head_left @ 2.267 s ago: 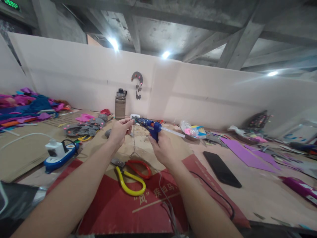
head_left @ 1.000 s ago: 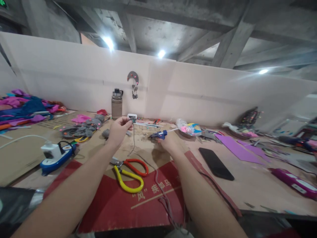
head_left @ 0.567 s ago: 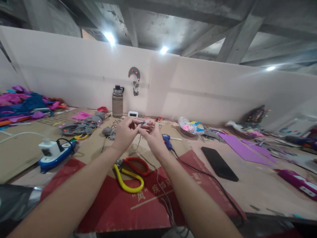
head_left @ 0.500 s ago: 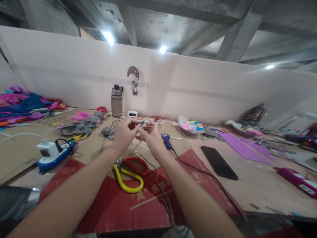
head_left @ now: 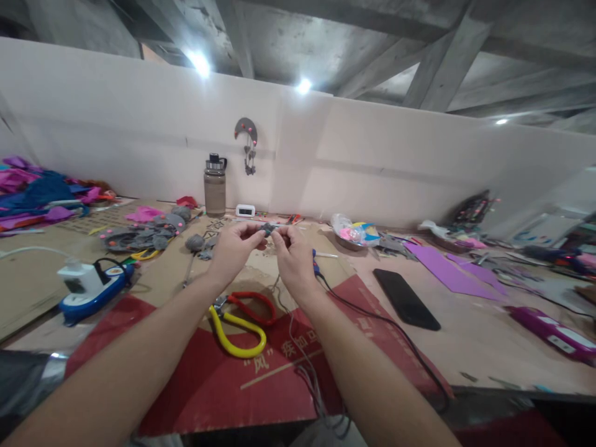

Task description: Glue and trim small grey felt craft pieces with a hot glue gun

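We pinch a small grey piece between the fingertips of both hands, raised a little above the table at the middle of our view. Our left hand reaches in from seven o'clock, fingers curled, thumb and forefinger closed on the piece. Our right hand comes from five o'clock and grips it the same way, so the two hands meet at the tips. A blue glue gun lies just behind the right hand at three o'clock, half hidden by it, and its black cord runs back toward us. At six o'clock, pliers with one red and one yellow handle lie on the red cardboard. A black phone rests at four o'clock, a power strip at nine, and a water bottle stands by the wall at eleven
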`<state>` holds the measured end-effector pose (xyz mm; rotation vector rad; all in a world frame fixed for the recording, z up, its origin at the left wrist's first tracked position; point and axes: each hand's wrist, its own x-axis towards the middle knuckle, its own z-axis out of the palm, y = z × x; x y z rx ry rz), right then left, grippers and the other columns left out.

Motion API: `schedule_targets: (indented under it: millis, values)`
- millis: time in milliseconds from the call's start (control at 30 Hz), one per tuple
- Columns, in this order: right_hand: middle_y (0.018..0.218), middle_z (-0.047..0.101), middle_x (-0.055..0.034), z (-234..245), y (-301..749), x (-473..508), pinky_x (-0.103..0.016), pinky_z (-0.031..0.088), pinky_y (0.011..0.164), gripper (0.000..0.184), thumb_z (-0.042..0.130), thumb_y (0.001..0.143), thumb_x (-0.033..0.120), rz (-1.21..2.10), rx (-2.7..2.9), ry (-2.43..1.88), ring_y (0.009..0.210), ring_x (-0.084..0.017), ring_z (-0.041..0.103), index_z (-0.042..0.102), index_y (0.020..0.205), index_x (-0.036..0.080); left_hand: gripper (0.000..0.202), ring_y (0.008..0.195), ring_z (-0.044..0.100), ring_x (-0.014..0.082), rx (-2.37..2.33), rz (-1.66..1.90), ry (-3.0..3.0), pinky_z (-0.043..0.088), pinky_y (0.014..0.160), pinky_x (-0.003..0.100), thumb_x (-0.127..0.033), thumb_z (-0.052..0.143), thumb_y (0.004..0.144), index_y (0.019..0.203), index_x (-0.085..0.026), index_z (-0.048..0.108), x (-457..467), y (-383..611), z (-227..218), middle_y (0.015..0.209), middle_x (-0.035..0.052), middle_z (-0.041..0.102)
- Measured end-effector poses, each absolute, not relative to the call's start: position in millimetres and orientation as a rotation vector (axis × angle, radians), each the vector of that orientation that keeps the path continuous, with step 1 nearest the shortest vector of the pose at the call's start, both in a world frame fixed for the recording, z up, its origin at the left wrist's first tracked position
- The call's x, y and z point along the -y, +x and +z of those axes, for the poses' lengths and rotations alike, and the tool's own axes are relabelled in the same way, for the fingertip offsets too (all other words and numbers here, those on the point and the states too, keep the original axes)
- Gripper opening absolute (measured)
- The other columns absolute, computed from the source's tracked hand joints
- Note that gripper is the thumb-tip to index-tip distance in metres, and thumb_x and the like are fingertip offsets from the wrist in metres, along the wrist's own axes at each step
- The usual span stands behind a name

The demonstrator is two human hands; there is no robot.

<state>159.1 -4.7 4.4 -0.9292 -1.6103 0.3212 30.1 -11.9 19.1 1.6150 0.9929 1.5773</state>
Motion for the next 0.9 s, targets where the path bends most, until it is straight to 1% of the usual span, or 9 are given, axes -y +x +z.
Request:
schedule_targets:
  millis: [300, 433, 567, 900]
  values:
    - [0.073, 0.056, -0.0012, 8.2, 162.7, 6.1, -0.026, 0.035, 0.064, 0.024, 0.040, 0.088, 0.033, 0.188, 1.664, -0.993, 0.069, -0.014, 0.049, 0.054, 0.074, 0.019, 0.026, 0.063, 0.060, 0.0126, -0.910, 1.528, 1.601, 0.051, 0.064, 0.027, -0.033, 0.064, 0.072, 0.088, -0.012, 0.066, 11.4, 31.5, 17.4, 0.076, 0.0047, 0.067]
    - [0.070, 0.055, -0.0008, 9.6, 163.9, 7.2, -0.025, 0.033, 0.061, 0.027, 0.038, 0.088, 0.033, 0.150, 1.676, -1.019, 0.066, -0.013, 0.048, 0.051, 0.069, 0.018, 0.024, 0.063, 0.061, 0.0119, -0.869, 1.513, 1.586, 0.052, 0.064, 0.026, -0.030, 0.066, 0.071, 0.087, -0.013, 0.064, 11.9, 32.4, 18.3, 0.074, 0.0031, 0.066]
    - [0.070, 0.054, -0.0007, 10.3, 164.7, 8.0, -0.025, 0.033, 0.062, 0.027, 0.038, 0.089, 0.033, 0.130, 1.686, -1.028, 0.066, -0.013, 0.047, 0.050, 0.069, 0.019, 0.025, 0.065, 0.063, 0.0136, -0.868, 1.490, 1.572, 0.053, 0.063, 0.027, -0.031, 0.066, 0.071, 0.088, -0.013, 0.062, 14.5, 33.2, 20.8, 0.072, 0.0035, 0.066]
    - [0.071, 0.056, -0.0018, 12.0, 168.8, 9.8, -0.026, 0.033, 0.062, 0.027, 0.038, 0.088, 0.033, 0.137, 1.682, -1.071, 0.067, -0.014, 0.049, 0.052, 0.071, 0.019, 0.025, 0.074, 0.065, 0.0159, -0.804, 1.382, 1.648, 0.054, 0.075, 0.033, -0.029, 0.064, 0.072, 0.091, -0.013, 0.065, 16.6, 30.4, 25.5, 0.085, 0.0068, 0.069]
